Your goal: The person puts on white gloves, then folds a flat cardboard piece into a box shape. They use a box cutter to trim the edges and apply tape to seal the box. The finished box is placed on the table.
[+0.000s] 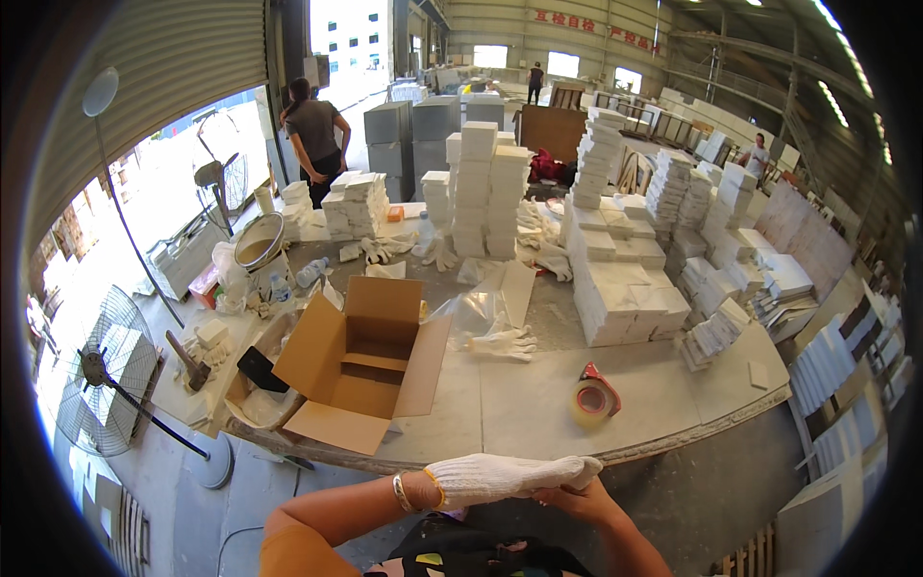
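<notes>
Left hand (510,478): wears a white knit glove, fingers stretched flat, pointing right, grasping nothing; held low, in front of the table (538,404) edge.
Right hand (569,498): bare, fingers closed on the glove's fingertip end.
Glove (481,479): on the left hand, cuff at the wrist beside a bracelet (400,492).
On table: open cardboard box (361,361), tape roll (591,399), spare glove (505,343), stacked white blocks (625,288).
</notes>
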Demonstrator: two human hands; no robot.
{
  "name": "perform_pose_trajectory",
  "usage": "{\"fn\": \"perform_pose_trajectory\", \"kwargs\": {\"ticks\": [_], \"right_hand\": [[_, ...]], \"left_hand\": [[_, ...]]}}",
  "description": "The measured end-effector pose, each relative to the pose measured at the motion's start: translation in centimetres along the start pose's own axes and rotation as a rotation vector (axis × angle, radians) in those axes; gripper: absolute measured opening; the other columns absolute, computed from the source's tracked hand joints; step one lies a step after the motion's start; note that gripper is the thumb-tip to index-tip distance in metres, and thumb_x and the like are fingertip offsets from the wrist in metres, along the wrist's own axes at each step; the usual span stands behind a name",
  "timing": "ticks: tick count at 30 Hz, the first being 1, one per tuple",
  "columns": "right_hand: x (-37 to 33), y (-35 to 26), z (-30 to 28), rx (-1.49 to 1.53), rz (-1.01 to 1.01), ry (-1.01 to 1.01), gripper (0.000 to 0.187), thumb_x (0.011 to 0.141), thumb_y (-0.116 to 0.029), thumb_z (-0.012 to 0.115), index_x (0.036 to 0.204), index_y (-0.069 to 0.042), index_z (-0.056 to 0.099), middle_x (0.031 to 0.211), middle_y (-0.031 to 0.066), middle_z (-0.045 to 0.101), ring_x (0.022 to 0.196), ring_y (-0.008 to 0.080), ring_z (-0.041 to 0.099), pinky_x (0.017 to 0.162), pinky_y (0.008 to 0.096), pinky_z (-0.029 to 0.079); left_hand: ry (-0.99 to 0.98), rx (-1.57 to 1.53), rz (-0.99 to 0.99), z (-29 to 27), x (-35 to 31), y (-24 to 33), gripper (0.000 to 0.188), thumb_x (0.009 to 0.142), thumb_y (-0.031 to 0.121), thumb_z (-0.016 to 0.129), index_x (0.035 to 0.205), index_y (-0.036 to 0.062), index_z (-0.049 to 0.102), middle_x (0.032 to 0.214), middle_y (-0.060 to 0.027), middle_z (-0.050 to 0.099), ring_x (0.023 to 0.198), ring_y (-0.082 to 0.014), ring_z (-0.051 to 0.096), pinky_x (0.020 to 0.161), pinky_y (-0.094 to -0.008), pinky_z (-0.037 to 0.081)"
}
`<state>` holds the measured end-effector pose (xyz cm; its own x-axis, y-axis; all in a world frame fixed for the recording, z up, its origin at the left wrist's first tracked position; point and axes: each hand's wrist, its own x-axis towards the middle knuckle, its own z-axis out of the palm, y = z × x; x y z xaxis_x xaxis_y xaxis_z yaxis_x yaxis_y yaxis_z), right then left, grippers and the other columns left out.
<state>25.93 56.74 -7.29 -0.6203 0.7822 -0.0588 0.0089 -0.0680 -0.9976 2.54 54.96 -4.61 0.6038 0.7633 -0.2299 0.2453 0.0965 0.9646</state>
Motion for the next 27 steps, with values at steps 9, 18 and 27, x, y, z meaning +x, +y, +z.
{"fn": "perform_pose_trajectory", "kwargs": {"ticks": [9, 18, 27], "right_hand": [[0.1, 0.1, -3.7, 0.010, 0.185, -0.029, 0.022, 0.091, -0.023, 0.068, 0.097, -0.002, 0.068, 0.082, 0.0027, 0.066, 0.073, 0.0083, 0.059, 0.066, 0.0226, 0.046], [0.9, 5.0, -3.2, -0.078, 0.026, 0.003, 0.022, 0.092, -0.018, 0.065, 0.105, 0.000, 0.064, 0.085, 0.0060, 0.066, 0.077, 0.0143, 0.064, 0.066, 0.0276, 0.052], [4.4, 0.5, 2.3, 0.315, -0.278, 0.313, 0.035, 0.093, -0.025, 0.066, 0.118, -0.003, 0.054, 0.092, 0.0014, 0.063, 0.083, 0.0133, 0.060, 0.071, 0.0255, 0.050]], "left_hand": [[-0.071, -0.361, 0.043, -1.9, -2.1, 0.7, 0.046, 0.105, 0.023, 0.037, 0.145, -0.0020, 0.038, 0.143, -0.0081, 0.049, 0.131, -0.0167, 0.046, 0.112, -0.0289, 0.035], [0.036, 1.560, 0.225, -1.6, 0.2, 3.5, 0.056, 0.103, 0.023, 0.036, 0.151, -0.0017, 0.019, 0.153, -0.0145, 0.032, 0.137, -0.0247, 0.039, 0.116, -0.0337, 0.029], [0.493, 2.553, 0.761, -2.4, 2.6, -1.3, 0.054, 0.103, 0.019, 0.035, 0.151, -0.0014, 0.020, 0.155, -0.0158, 0.029, 0.139, -0.0266, 0.036, 0.117, -0.0366, 0.030]]}}
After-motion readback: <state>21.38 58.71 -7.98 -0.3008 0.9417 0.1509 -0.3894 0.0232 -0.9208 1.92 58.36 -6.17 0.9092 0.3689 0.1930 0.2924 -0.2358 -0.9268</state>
